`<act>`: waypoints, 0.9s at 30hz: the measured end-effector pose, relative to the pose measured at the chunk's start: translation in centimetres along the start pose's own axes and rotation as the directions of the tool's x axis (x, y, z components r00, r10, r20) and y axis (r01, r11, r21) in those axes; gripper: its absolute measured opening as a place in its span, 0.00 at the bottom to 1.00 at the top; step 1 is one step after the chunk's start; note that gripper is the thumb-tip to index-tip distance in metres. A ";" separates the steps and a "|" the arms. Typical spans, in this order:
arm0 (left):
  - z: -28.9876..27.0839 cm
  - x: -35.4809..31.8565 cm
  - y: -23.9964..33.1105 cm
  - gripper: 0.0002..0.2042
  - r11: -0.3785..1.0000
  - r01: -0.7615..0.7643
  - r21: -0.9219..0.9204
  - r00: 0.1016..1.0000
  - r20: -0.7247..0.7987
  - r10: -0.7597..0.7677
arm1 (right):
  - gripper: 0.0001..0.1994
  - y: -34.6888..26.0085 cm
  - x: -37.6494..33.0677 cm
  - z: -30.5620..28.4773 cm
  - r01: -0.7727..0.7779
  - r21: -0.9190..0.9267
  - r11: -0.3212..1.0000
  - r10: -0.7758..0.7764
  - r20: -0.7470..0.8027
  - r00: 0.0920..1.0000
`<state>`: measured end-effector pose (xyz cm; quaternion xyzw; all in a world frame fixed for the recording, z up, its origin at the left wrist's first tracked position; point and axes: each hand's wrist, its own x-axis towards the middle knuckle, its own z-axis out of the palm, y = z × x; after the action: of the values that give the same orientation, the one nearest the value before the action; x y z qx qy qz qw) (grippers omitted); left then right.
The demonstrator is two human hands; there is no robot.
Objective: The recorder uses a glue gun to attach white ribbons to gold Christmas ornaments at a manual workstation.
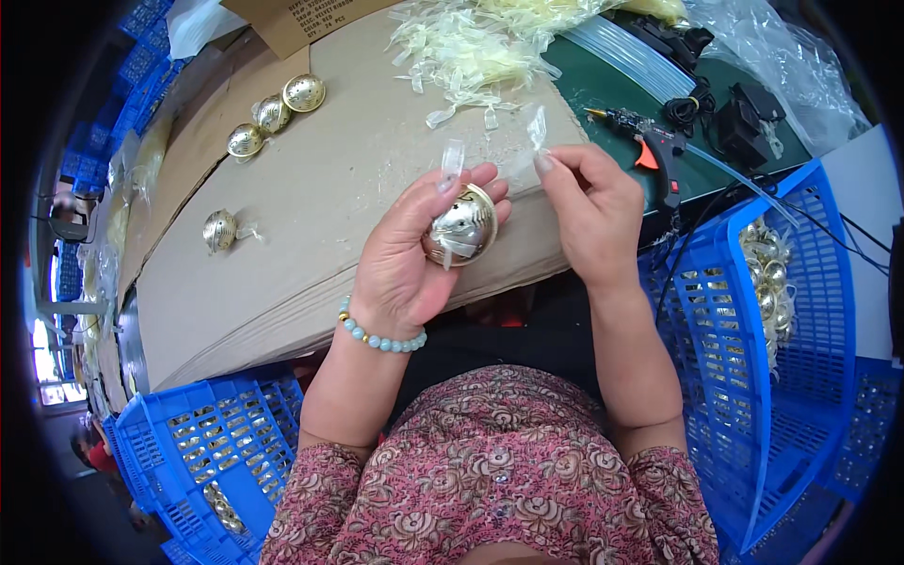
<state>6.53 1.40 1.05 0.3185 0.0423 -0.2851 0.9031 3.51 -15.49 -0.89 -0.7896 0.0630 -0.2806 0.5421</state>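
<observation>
In my left hand [400, 240], fingers curled round it from below, rests a shiny gold ball-shaped bell [463, 226]. A translucent ribbon loop [453, 160] stands up beside my left thumb at the top of the bell. My right hand [593, 202] pinches a small clear ribbon piece [537, 129] between thumb and forefinger, apart from the bell. Both hands are over the near edge of the cardboard-covered table [330, 198]. A single gold bell [220, 231] with a ribbon tail lies to the left.
Several gold bells [272, 114] lie at the far left. Beyond my hands is a heap of pale ribbon pieces [471, 56]. A glue gun [654, 146] with an orange trigger lies at right, near clear glue sticks [626, 56]. Blue baskets [791, 377] [202, 452] with bells flank me.
</observation>
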 end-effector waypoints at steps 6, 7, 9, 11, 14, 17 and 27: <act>0.7 0.2 -0.4 0.10 0.987 -0.045 0.153 0.989 0.145 0.023 | 0.04 -0.8 -2.5 0.4 0.162 0.238 0.958 -0.160 -0.025 0.987; 0.6 0.4 -0.5 0.10 0.987 -0.042 0.153 0.989 0.144 0.020 | 0.04 -0.9 -2.6 0.1 0.159 0.237 0.958 -0.158 -0.026 0.987; 0.5 0.6 -0.5 0.09 0.963 -0.074 0.260 0.989 0.142 0.038 | 0.08 -0.9 -2.9 -0.9 0.120 0.157 0.980 -0.132 0.065 0.989; 0.8 0.7 -0.3 0.09 0.956 -0.061 0.287 0.992 0.119 0.028 | 0.12 -0.3 -2.8 -2.2 0.148 0.144 0.978 -0.147 -0.017 0.989; 0.9 0.8 -0.2 0.09 0.941 -0.043 0.336 0.996 0.092 0.013 | 0.15 -0.7 -1.8 -3.5 0.313 0.099 0.945 -0.298 -0.139 0.944; 0.8 0.5 -0.1 0.12 0.916 -0.030 0.400 0.995 0.098 -0.010 | 0.16 -1.0 0.0 -3.8 0.453 -0.079 0.888 -0.454 -0.307 0.836; 0.2 0.7 0.6 0.15 0.842 -0.006 0.540 0.995 0.090 -0.051 | 0.28 -4.5 0.5 -6.2 0.747 -0.006 0.665 -0.689 -0.390 0.611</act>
<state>7.39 1.33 1.33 0.5440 -0.0815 -0.3118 0.7747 -0.12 -18.97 4.90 -0.6371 -0.1838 -0.6178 0.4227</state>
